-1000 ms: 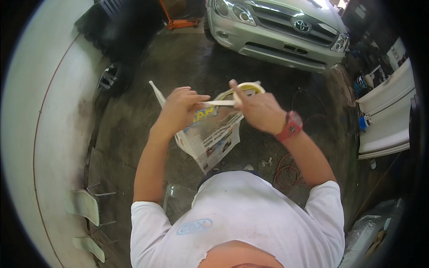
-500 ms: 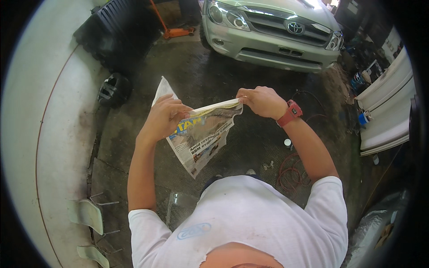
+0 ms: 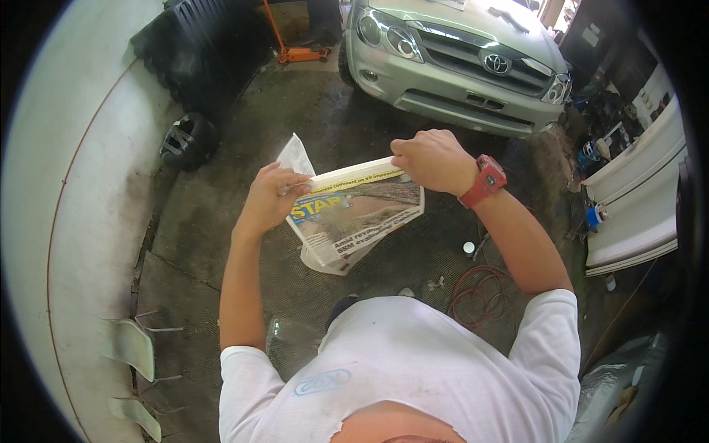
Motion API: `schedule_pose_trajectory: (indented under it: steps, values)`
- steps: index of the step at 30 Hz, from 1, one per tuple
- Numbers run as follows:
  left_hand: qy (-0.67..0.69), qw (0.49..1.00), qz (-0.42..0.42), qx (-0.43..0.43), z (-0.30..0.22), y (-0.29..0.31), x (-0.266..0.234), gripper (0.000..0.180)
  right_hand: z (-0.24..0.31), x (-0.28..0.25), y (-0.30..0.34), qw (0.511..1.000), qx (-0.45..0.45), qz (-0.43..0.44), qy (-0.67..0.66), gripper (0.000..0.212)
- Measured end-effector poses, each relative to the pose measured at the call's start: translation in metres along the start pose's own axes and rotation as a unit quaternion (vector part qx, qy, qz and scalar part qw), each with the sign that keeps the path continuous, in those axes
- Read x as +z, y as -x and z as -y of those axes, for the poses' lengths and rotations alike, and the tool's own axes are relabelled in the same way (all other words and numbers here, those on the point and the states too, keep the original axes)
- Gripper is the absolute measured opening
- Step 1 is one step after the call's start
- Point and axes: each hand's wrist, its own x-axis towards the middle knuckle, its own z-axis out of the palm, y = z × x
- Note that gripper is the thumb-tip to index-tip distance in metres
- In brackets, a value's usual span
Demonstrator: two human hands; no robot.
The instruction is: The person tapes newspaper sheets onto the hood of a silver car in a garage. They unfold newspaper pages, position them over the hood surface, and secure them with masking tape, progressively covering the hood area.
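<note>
A sheet of newspaper (image 3: 369,209) hangs between my two hands, above the floor in front of me. My left hand (image 3: 267,201) pinches its upper left part between thumb and fingers. A folded corner (image 3: 295,156) stands up behind that hand. At the far right end of the top edge, my right hand (image 3: 436,162) is closed on the paper, its fingertips partly hidden. Along the top edge, between the hands, runs a pale cream strip (image 3: 353,176), which looks like masking tape. The sheet's lower part is bent and slopes away. A red watch (image 3: 486,181) is on my right wrist.
A silver car (image 3: 458,63) faces me ahead. An orange floor jack (image 3: 303,55) and a black helmet-like object (image 3: 190,142) lie to the left. Chairs (image 3: 131,347) line the left wall. A red hose (image 3: 480,297) coils right, near a white panel (image 3: 635,199).
The newspaper has spread flatter, and its lower corner has swung up. My right hand has turned and lifted slightly at its end of the sheet. The whole view has shifted a little.
</note>
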Motion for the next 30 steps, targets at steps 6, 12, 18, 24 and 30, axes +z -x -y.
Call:
schedule_pose_trajectory:
  steps: [6,12,18,24,30]
  values:
    - [-0.054,0.982,-0.157,-0.084,0.011,0.003,0.055,0.049,0.048,-0.008,-0.011,0.985,-0.131,-0.025,0.107,0.017]
    - [0.153,0.967,-0.194,0.062,-0.031,-0.024,0.097,0.037,0.083,-0.004,-0.031,0.972,-0.161,0.036,0.167,0.022]
    - [0.123,0.981,-0.149,0.012,-0.027,-0.023,0.094,0.019,0.068,-0.015,-0.037,0.980,-0.119,0.028,0.157,0.044]
    - [0.133,0.990,-0.022,0.033,-0.010,-0.009,0.101,0.025,0.050,0.006,-0.027,0.989,-0.057,0.090,0.101,0.032]
    - [0.171,0.981,0.086,0.007,-0.007,-0.006,0.095,0.027,0.037,0.025,-0.015,0.993,-0.028,0.113,0.023,0.021]
